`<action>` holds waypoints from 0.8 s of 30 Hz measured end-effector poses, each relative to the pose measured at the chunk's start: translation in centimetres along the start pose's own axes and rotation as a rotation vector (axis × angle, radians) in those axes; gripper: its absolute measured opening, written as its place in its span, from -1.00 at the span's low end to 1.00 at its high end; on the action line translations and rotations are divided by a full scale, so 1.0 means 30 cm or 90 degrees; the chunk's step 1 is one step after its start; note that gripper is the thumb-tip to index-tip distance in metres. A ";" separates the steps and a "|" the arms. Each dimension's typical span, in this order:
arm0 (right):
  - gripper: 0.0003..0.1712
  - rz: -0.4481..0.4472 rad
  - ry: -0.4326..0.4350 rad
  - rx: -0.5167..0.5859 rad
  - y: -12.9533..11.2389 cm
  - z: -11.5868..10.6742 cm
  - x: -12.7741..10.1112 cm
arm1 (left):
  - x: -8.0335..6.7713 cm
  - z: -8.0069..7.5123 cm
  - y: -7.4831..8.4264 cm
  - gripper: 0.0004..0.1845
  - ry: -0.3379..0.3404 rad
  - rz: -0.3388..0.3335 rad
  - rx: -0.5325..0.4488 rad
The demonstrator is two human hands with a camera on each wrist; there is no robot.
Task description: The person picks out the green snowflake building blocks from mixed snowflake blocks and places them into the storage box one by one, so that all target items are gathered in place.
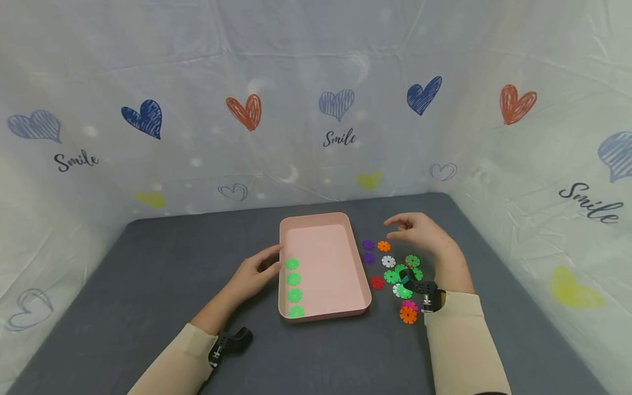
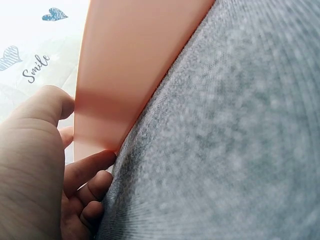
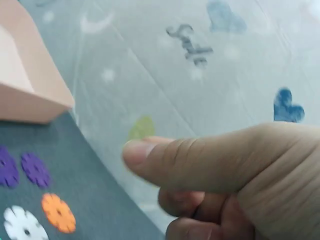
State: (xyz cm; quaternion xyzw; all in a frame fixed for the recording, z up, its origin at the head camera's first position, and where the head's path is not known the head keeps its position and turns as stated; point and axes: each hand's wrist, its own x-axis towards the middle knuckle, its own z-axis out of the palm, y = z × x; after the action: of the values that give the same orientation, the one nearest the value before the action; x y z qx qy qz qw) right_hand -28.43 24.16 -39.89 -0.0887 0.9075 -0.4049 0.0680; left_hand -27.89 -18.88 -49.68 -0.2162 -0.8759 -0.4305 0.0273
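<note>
Head view shows me the pink tray (image 1: 328, 258) on the dark table (image 1: 163, 274), with four green discs (image 1: 293, 280) lined up inside by its left wall. I think the left hand (image 1: 252, 277) touches that side with loose fingers so the tray won't slide. Near an orange disc (image 1: 384, 246), the right hand (image 1: 421, 233) is softly bent with nothing in it that I can see, and the loose discs (image 1: 391, 277) lie just beside the tray, maybe for easy reach.

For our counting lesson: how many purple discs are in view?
2: the far purple disc and the near one lie just right of the tray. Others could hide under the green discs.
</note>
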 end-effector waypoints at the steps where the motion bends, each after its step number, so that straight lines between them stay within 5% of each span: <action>1: -0.52 0.013 -0.007 0.001 0.021 -0.011 -0.005 | 0.000 0.000 0.001 -0.45 0.001 -0.001 -0.001; 11: -0.54 0.150 -0.111 0.010 0.194 -0.047 -0.061 | 0.001 0.000 0.006 -0.45 -0.002 -0.003 -0.005; 24: -0.74 0.181 -0.099 0.040 0.223 -0.042 -0.063 | 0.000 0.001 0.005 -0.45 -0.001 -0.008 -0.004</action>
State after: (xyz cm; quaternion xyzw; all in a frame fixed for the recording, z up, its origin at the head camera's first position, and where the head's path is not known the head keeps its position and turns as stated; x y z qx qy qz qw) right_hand -27.55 29.86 -43.94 0.0117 0.8897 -0.4115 0.1972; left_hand -27.83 -18.77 -49.57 -0.2112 -0.8758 -0.4333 0.0235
